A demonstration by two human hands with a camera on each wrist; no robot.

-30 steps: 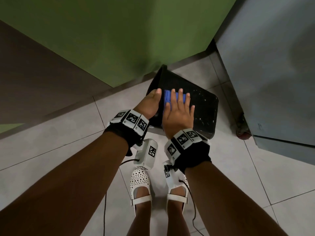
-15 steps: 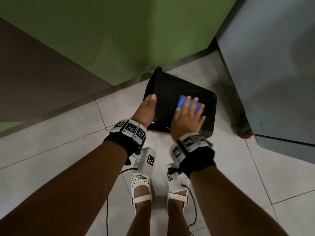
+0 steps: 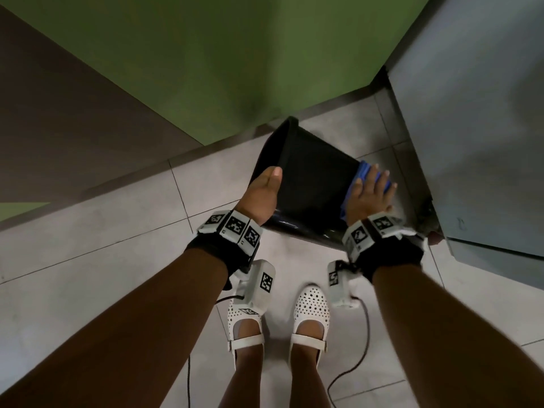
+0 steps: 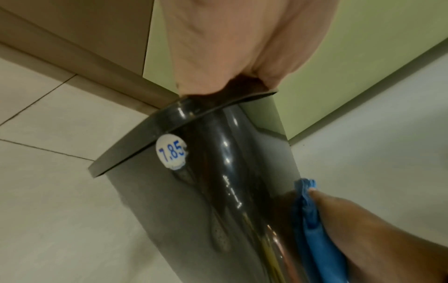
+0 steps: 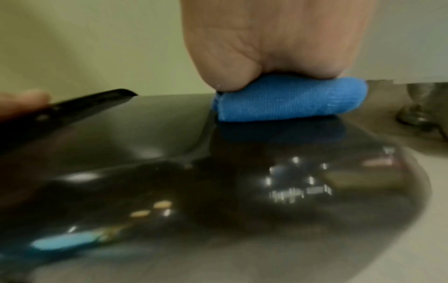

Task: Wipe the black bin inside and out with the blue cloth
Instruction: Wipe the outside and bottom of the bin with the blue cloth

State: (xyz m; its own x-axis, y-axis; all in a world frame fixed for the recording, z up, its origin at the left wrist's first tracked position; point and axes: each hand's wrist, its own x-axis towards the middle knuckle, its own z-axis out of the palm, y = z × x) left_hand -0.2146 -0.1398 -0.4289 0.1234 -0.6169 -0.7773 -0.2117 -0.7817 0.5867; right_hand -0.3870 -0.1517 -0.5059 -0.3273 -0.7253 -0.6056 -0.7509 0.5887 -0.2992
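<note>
Hands first: the left hand (image 3: 263, 198) grips the bin (image 3: 312, 184) at its rim, thumb on the outer wall and the fingers out of sight, presumably inside the mouth. The right hand (image 3: 368, 195) lies with straight fingers on the folded cloth (image 3: 363, 169), pressing it flat against the bin's right end, close to the base.

Tipped on its side, the bin is held above the tiled floor (image 3: 103, 245), its mouth turned left and far, toward the green wall (image 3: 235, 54). A grey cabinet (image 3: 471, 113) stands just to the right.

The outer wall shines wet and streaked, with a white price sticker (image 4: 171, 151) under the rim, so I judge the outside wipe well advanced. Whether the inside has been cleaned cannot be told.
</note>
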